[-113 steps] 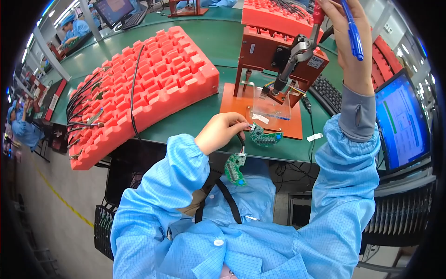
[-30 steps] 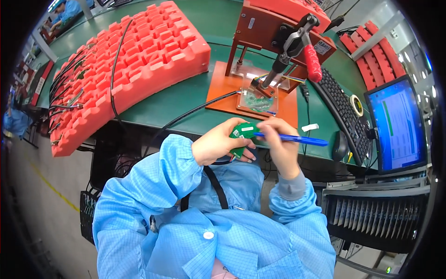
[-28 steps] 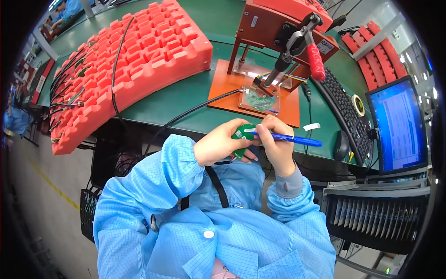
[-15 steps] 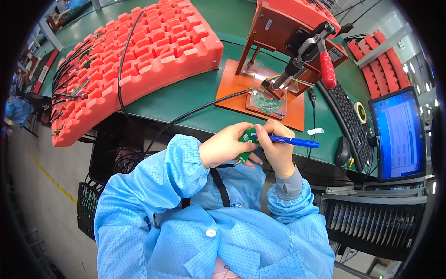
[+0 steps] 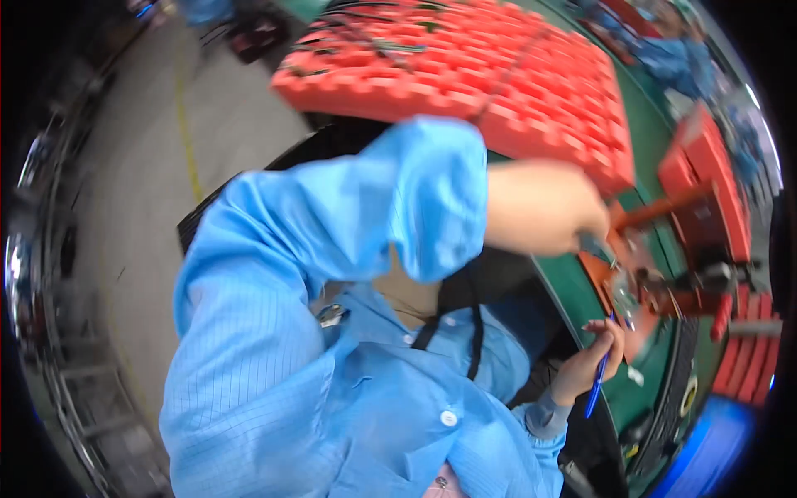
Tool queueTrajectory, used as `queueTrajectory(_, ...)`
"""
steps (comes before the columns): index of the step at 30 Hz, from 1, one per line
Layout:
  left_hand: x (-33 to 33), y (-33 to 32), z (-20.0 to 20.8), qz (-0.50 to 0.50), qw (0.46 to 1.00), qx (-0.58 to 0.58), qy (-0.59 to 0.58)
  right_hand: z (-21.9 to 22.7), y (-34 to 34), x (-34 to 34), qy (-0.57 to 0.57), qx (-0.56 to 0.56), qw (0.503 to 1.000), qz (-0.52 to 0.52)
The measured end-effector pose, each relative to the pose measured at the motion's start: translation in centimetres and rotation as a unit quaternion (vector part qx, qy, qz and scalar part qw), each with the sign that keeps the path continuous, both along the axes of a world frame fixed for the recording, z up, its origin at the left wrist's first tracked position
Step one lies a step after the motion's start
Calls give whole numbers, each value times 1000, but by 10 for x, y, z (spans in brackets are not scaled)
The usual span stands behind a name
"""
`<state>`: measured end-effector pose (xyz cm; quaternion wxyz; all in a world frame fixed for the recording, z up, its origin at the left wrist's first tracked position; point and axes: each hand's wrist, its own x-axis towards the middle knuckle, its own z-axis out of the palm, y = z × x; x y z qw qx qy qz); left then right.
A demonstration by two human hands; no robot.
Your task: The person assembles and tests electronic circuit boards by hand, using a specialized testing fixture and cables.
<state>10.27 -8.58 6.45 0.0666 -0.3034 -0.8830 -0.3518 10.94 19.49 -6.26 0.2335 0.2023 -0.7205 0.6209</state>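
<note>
My left hand (image 5: 548,207) is stretched across toward the front of the orange-red fixture (image 5: 598,278). It is smeared by motion, its fingers closed around a small dark thing (image 5: 593,246) that I cannot make out. Lower and nearer, my right hand (image 5: 591,358) holds a blue pen (image 5: 598,378) between thumb and fingers, with some fingertips extended. On the fixture, under a clear cover, lies a green circuit board (image 5: 623,292). The clamp with a red handle (image 5: 721,315) stands beyond it. No green board shows in either hand.
A large red foam tray (image 5: 465,70) with cables on it stands behind my left arm. A keyboard (image 5: 677,373), a roll of tape (image 5: 688,397) and a blue-lit monitor (image 5: 714,448) lie to the right on the green bench (image 5: 564,299). More red foam stands farther right.
My view has swung left. My hands have come apart: the left, which held a green circuit board, has reached to the fixture; the right still grips the pen, now pointing down.
</note>
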Motion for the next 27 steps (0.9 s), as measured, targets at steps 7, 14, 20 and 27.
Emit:
queueTrajectory(7, 106, -164, 126, 286, 897, -330, -64, -4, -50, 3, -14, 90, 989, 115)
queueTrajectory(14, 188, -293, 99, 470, 862, -192, 4, 6, -94, -5, -8, 130, 980, 150)
queueTrajectory(20, 265, -417, -93, 606, 765, -196, -90, 12, -119, 6, 9, 182, 964, 194)
queueTrajectory(27, 263, -448, -177, 541, 719, -345, -268, 12, -142, 13, -27, 245, 951, 189)
